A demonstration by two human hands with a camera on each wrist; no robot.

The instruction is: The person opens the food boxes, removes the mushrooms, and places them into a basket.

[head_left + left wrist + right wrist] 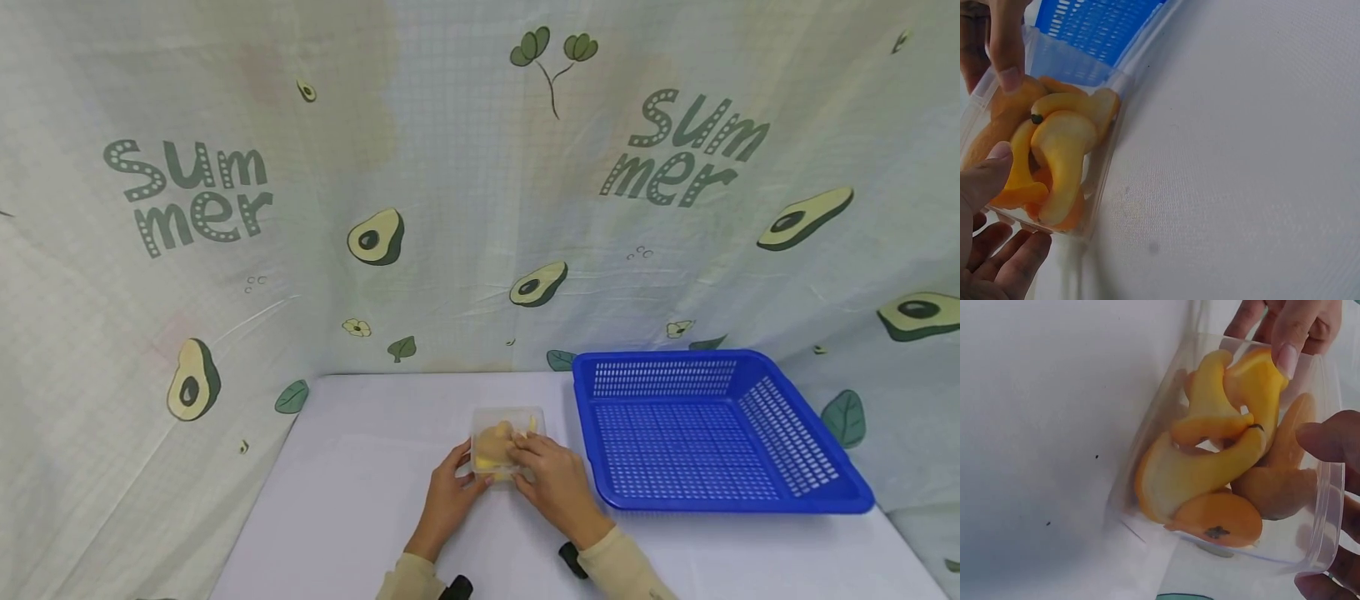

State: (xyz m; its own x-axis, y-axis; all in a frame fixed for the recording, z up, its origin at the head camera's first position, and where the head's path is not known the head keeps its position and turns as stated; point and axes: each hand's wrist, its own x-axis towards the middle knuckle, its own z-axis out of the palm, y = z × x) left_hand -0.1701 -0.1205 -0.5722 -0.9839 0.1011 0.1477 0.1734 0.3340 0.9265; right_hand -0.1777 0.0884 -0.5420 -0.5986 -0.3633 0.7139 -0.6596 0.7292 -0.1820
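A clear plastic box (508, 412) stands on the table, with both hands at its near side. My left hand (452, 487) grips its left near wall, the thumb (991, 175) over the rim and the fingers (1022, 262) curled beneath. The right hand (551, 479) holds the opposite side; one finger (1325, 437) reaches over the rim close to a tan, knobbly piece (1279, 487), the others lie outside the wall. Inside are several curved yellow squash-like pieces (1063, 144), one dark-tipped, and a rounded orange piece (1216, 519) with a dark star-shaped mark.
A large blue plastic basket (682, 504) with mesh walls sits right of the box. The table (360, 450) has a white cover. Behind it hangs a pale curtain (450, 167) printed with avocados and lettering. Black straps (573, 560) show at the wrists.
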